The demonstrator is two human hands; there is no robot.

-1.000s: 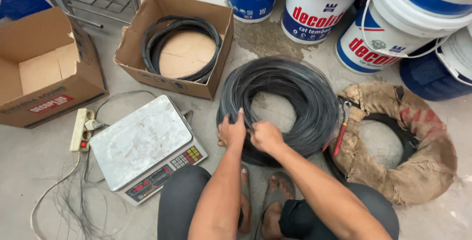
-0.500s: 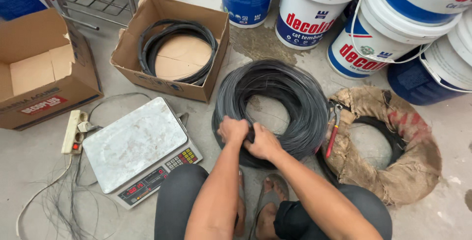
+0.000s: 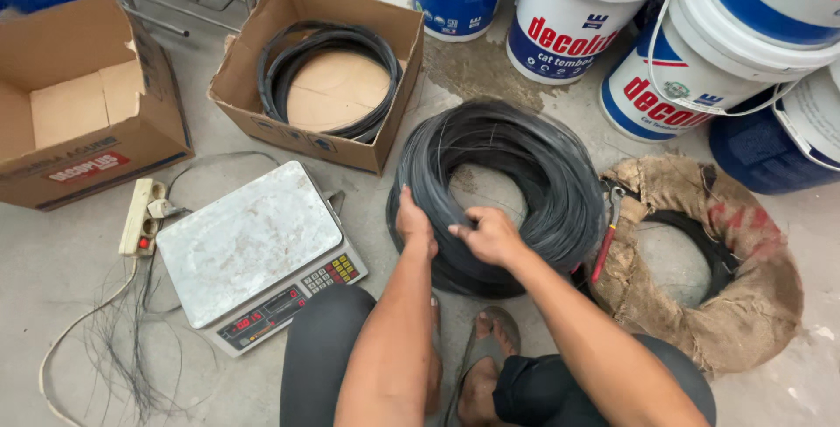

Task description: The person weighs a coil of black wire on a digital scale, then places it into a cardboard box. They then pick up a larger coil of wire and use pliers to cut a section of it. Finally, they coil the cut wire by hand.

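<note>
A big coil of thin black wire (image 3: 516, 160) lies on the concrete floor in front of me. My left hand (image 3: 413, 221) grips the near left part of the coil. My right hand (image 3: 492, 234) pinches strands at the coil's near inner edge, right beside the left hand. Both hands are closed on the wire. My knees and sandalled feet (image 3: 479, 366) show below them.
A digital scale (image 3: 249, 243) sits to the left, with a power strip (image 3: 142, 215) and loose wire strands (image 3: 122, 348) beside it. Two open cardboard boxes (image 3: 254, 86) stand behind, one holding a black coil (image 3: 325, 42). Paint buckets (image 3: 577, 16) line the back. A burlap-wrapped coil (image 3: 752, 304) and red-handled pliers (image 3: 605, 243) lie right.
Both hands stayed on the near edge of the wire coil, shifting slightly along it. The camera view drifted a little; nothing else moved.
</note>
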